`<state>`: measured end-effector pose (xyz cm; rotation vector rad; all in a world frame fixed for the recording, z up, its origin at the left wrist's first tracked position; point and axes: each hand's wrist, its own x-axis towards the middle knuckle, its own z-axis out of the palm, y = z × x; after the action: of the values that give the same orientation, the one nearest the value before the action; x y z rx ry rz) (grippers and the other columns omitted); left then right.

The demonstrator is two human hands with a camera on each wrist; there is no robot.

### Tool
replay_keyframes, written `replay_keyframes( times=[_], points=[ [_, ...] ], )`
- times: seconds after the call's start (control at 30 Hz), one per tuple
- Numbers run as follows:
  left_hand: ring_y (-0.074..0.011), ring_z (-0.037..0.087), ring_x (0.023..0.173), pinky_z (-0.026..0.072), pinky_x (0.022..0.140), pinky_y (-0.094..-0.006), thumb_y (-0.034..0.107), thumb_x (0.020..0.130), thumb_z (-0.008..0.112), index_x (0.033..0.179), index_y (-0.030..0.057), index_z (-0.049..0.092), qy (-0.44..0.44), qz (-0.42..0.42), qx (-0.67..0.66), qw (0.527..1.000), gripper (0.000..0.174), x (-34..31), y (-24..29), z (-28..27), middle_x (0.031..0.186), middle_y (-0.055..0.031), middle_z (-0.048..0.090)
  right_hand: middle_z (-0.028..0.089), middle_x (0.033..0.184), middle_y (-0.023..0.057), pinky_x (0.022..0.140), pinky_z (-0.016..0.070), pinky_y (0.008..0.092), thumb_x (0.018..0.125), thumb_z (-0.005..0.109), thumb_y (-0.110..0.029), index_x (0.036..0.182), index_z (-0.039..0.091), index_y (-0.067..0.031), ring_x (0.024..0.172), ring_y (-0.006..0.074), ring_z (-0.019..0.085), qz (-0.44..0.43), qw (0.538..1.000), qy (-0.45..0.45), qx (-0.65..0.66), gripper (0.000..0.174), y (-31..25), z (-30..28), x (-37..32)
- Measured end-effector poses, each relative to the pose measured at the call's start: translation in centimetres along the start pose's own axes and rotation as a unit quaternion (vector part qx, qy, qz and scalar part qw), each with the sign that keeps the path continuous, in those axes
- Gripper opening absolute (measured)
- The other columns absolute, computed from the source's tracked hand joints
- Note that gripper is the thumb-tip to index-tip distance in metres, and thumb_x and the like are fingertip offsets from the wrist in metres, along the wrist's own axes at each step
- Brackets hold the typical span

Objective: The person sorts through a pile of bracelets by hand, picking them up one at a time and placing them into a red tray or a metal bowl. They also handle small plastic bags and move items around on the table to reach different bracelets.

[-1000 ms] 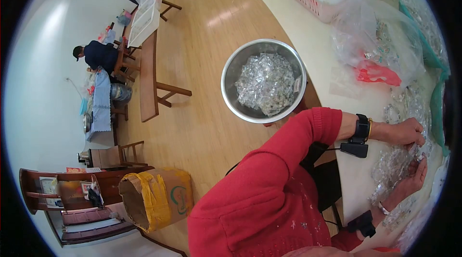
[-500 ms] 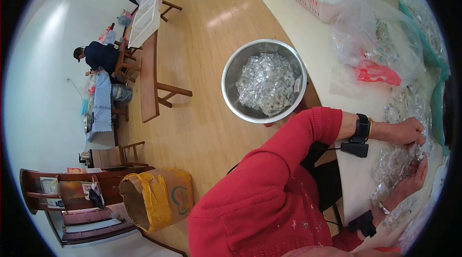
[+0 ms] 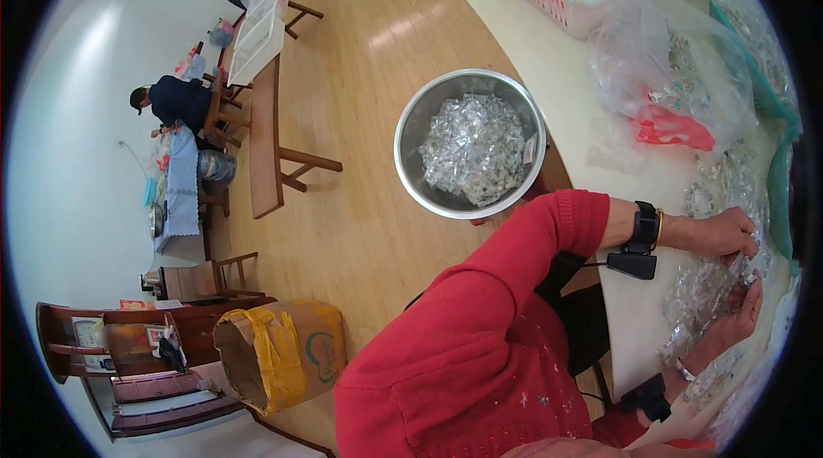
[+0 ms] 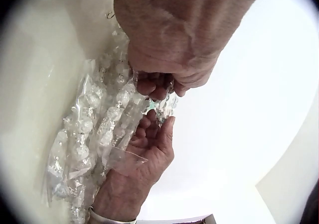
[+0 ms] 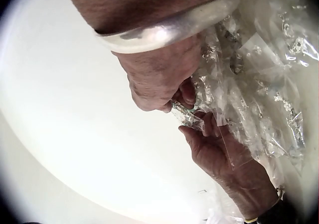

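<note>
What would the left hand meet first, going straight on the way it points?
The left hand would likely meet the right hand, just past the plastic bead packet both hold; depth between them is unclear.

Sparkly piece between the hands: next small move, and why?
Probably ease the left hand slightly away from the right hand: both hands' curled fingers crowd the sparkly piece, hiding part of it, and bagged beads lie close alongside.

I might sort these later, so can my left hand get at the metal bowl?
Probably yes: the bowl stands open near the left sleeve, nothing covering it, though the left hand is holding a packet.
</note>
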<state>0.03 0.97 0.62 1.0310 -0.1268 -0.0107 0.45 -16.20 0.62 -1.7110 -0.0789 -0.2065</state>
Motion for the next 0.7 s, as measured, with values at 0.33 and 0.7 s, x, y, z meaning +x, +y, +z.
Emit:
replay_keyframes(
  times=[0.33, 0.7],
  points=[
    [-0.0103, 0.050, 0.049, 0.0411, 0.044, -0.0260, 0.012, 0.079, 0.060, 0.074, 0.0049, 0.054, -0.027, -0.039, -0.022, 0.999, 0.010, 0.9, -1.2, -0.3, 0.059, -0.0022, 0.051, 0.054, 0.072, -0.0016, 0.054, 0.0355, 0.0208, 0.090, 0.051, -0.019, 0.091, 0.063, -0.0008, 0.062, 0.0057, 0.045, 0.015, 0.998, -0.037, 0.058, 0.021, 0.3, -0.8, 0.1],
    [-0.0096, 0.052, 0.053, 0.0405, 0.049, -0.0226, 0.009, 0.087, 0.048, 0.085, 0.0039, 0.057, -0.035, -0.089, 0.007, 0.995, 0.011, 0.4, 0.3, 0.1, 0.064, -0.0020, 0.056, 0.059, 0.070, 0.0018, 0.052, 0.0397, 0.0199, 0.089, 0.054, -0.018, 0.089, 0.062, -0.0009, 0.057, 0.0074, 0.052, 0.063, 0.984, -0.017, 0.168, 0.019, -2.2, 0.3, -0.5]
  ],
)
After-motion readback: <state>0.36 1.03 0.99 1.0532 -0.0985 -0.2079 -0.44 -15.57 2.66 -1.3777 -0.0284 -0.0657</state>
